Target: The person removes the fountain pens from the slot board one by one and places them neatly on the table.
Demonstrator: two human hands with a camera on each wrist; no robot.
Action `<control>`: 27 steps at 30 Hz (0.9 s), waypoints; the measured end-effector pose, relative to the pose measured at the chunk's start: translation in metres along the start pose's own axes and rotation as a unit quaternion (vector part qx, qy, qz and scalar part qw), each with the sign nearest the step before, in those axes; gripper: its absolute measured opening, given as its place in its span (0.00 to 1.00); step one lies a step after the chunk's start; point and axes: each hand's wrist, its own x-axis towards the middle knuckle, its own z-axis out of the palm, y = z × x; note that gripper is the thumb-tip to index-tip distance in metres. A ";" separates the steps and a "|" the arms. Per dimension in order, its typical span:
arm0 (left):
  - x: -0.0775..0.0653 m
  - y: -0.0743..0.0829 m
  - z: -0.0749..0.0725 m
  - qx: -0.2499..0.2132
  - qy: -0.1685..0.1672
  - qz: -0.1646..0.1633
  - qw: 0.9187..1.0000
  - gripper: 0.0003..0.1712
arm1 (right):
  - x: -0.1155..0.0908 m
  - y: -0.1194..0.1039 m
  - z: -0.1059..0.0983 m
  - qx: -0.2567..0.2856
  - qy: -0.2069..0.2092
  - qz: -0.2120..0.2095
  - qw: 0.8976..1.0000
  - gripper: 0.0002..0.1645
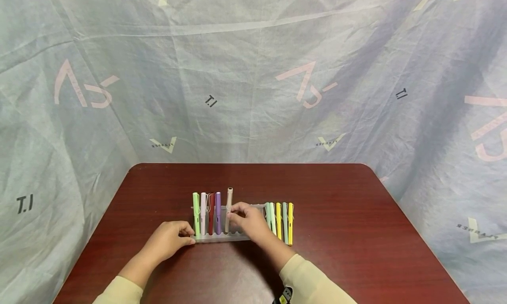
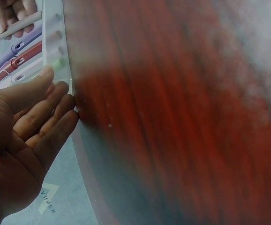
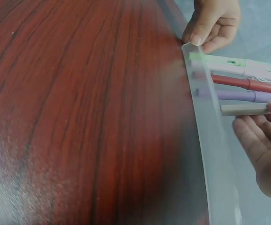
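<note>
A clear plastic pen tray [image 1: 222,238] lies on the table, slotted along its front. Toward its left end, light green [image 1: 196,214], pale pink [image 1: 203,216], dark red [image 1: 211,218] and purple [image 1: 218,214] pens lie side by side. My left hand [image 1: 168,240] holds the tray's near left corner, thumb at the front and fingers along the end. To the right of the purple pen, my right hand [image 1: 250,220] pinches a beige pen [image 1: 229,197] between thumb and fingers. The beige pen's lower end [image 3: 229,110] is close over the tray's front slots.
Several yellow, pale green and grey-green pens [image 1: 279,220] lie side by side at the tray's right end, partly behind my right forearm. The dark red wooden table [image 1: 336,207] extends around the tray. Printed grey cloth [image 1: 253,75] hangs behind and beside it.
</note>
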 end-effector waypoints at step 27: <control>0.000 0.000 0.001 0.002 0.004 0.001 1.000 0.07 | -0.014 0.019 -0.033 0.155 -0.050 0.040 0.986 0.14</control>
